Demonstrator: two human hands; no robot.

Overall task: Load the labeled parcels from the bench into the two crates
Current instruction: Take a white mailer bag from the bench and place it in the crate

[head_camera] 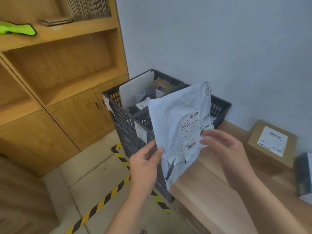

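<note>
Centre of frame: both hands hold a white poly mailer (179,125) upright, label facing the camera. The left hand (145,164) pinches its lower left edge; the right hand (222,147) grips its right edge. Behind it stand two black crates (125,122), already holding parcels. At right, a labeled cardboard box (271,142) lies on the wooden worktop (211,191).

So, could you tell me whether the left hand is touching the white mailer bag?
Touching. The head view shows the left hand pinching the lower left edge of the white mailer bag, with the thumb lying on its front.
</note>
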